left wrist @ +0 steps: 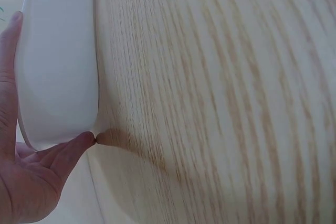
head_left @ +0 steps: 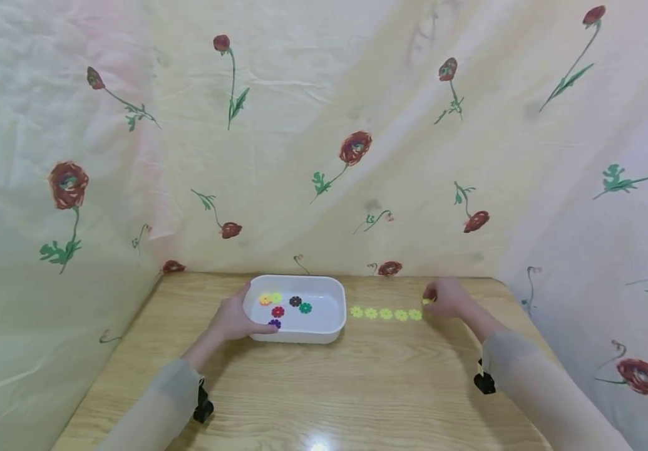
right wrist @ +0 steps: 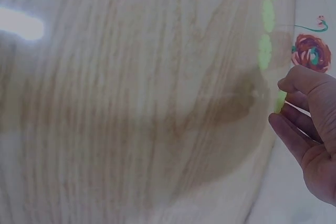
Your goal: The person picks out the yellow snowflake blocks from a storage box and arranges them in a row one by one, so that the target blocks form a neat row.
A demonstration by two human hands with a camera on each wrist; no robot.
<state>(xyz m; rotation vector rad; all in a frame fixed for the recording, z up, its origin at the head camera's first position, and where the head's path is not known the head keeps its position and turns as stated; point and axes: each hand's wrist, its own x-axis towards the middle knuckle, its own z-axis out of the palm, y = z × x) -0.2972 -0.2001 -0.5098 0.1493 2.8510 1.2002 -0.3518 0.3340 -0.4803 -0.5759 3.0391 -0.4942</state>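
Observation:
My left hand (head_left: 231,318) grips the left end of a white plastic tub (head_left: 301,337), thumb along its near side; the left wrist view shows fingers against the tub's end. Inside lie flower-shaped discs: orange (head_left: 265,300), yellow (head_left: 277,297), red (head_left: 278,311), dark brown (head_left: 295,301), green (head_left: 305,308) and purple (head_left: 274,323). To the tub's right, several yellow flower-shaped discs (head_left: 385,314) form a row on the table. At the row's right end my right hand (head_left: 450,299) pinches another yellow flower-shaped disc (right wrist: 281,101), partly hidden by the fingers, just above the tabletop.
The wood-grain table (head_left: 324,388) ends at the back against a flower-printed cloth (head_left: 278,156), which also hangs along both sides. A black wrist camera (head_left: 203,407) sits on the left sleeve, another black camera (head_left: 484,382) on the right.

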